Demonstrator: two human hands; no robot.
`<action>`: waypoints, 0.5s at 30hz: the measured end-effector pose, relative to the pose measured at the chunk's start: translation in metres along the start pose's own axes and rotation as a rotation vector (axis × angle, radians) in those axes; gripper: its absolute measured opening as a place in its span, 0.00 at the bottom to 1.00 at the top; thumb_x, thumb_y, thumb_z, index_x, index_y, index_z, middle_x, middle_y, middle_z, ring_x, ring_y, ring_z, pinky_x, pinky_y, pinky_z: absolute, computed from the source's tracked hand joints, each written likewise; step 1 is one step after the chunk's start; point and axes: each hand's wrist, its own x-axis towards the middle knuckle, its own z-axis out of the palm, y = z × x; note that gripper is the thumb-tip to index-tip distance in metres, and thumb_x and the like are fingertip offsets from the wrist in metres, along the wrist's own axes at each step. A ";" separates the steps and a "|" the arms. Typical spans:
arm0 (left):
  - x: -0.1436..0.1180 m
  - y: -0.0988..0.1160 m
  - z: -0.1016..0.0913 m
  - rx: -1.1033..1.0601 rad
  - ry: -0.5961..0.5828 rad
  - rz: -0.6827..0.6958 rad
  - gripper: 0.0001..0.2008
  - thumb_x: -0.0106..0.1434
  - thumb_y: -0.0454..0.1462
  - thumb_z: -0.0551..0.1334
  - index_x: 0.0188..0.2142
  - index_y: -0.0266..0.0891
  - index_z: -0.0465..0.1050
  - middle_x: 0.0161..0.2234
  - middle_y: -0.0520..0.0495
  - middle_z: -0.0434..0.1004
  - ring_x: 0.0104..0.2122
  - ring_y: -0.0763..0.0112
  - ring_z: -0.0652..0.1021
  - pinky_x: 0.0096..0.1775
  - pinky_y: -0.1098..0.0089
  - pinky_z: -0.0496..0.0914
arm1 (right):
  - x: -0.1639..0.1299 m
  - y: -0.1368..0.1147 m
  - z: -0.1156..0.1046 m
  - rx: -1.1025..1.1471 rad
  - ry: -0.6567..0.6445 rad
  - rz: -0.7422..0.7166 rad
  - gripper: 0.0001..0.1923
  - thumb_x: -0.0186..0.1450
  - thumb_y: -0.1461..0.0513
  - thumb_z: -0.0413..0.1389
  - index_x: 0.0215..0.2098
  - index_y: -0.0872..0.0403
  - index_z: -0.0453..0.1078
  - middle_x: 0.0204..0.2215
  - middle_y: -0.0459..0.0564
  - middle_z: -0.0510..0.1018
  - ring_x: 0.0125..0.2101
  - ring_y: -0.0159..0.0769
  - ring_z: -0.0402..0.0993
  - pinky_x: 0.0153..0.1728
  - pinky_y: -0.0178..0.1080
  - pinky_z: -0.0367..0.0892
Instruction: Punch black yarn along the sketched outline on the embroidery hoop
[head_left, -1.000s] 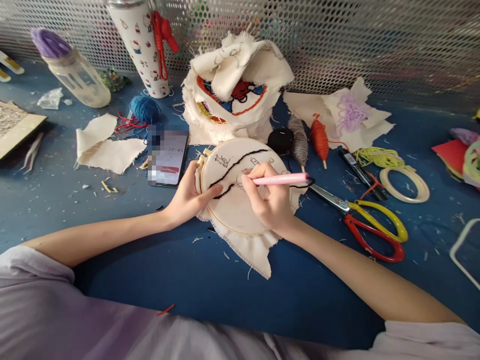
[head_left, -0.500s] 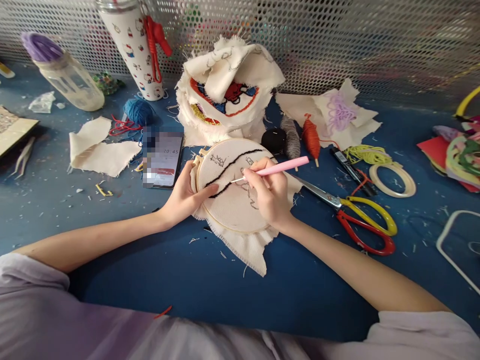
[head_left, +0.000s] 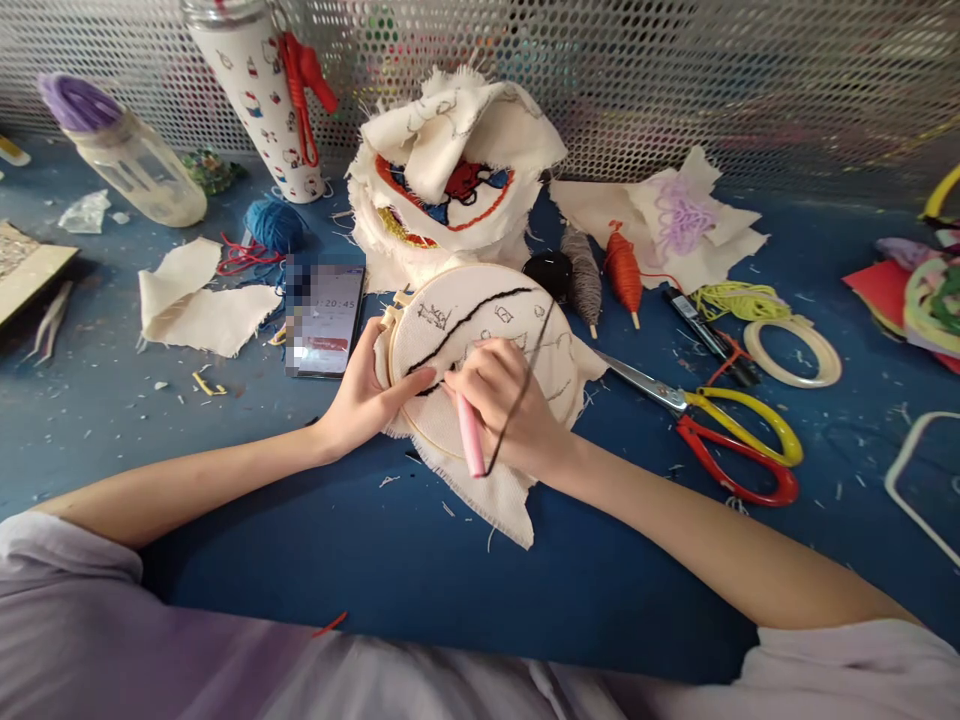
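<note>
My left hand (head_left: 360, 395) grips the left rim of a round embroidery hoop (head_left: 442, 440), its thumb lying over the cloth near a black yarn line. White cloth (head_left: 510, 510) stretched in the hoop carries pencil drawings and two black yarn lines (head_left: 465, 330). My right hand (head_left: 506, 400) is closed round a pink punch needle (head_left: 471, 437), whose handle end points down toward me. The needle's tip is hidden by my fingers, close to the lower black line. Black yarn (head_left: 525, 385) runs from the handle end up over my right hand toward a black yarn ball (head_left: 548, 275).
Right of the hoop lie scissors (head_left: 720, 425), a black marker (head_left: 705, 330), an orange yarn bobbin (head_left: 622, 270) and a small hoop (head_left: 793, 352). A phone (head_left: 330, 320) is at the left. Behind stand a tumbler (head_left: 259, 110), a bottle (head_left: 142, 165) and stitched cloth pieces (head_left: 450, 240).
My right hand has shifted left and down across the hoop. The punch needle's handle has swung from pointing right to pointing down toward me. My left hand stays on the rim.
</note>
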 end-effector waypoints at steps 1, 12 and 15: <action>0.000 0.000 0.000 0.008 0.002 0.011 0.18 0.57 0.39 0.68 0.42 0.42 0.62 0.40 0.49 0.73 0.42 0.65 0.76 0.46 0.62 0.75 | 0.000 0.000 0.001 -0.033 -0.004 -0.006 0.08 0.64 0.68 0.52 0.29 0.50 0.61 0.26 0.47 0.67 0.31 0.38 0.61 0.36 0.45 0.59; 0.002 -0.003 0.001 -0.060 0.016 -0.045 0.19 0.55 0.39 0.69 0.38 0.42 0.59 0.38 0.50 0.73 0.41 0.65 0.77 0.44 0.63 0.76 | 0.005 0.002 -0.007 0.427 0.102 0.392 0.10 0.70 0.60 0.49 0.30 0.52 0.65 0.25 0.45 0.72 0.26 0.31 0.67 0.29 0.38 0.62; 0.002 -0.001 0.001 -0.077 -0.004 -0.051 0.19 0.56 0.38 0.69 0.39 0.42 0.59 0.40 0.49 0.73 0.43 0.64 0.76 0.46 0.61 0.76 | 0.006 0.001 -0.005 0.264 0.047 0.267 0.10 0.68 0.62 0.51 0.28 0.52 0.64 0.24 0.45 0.71 0.28 0.33 0.66 0.34 0.41 0.62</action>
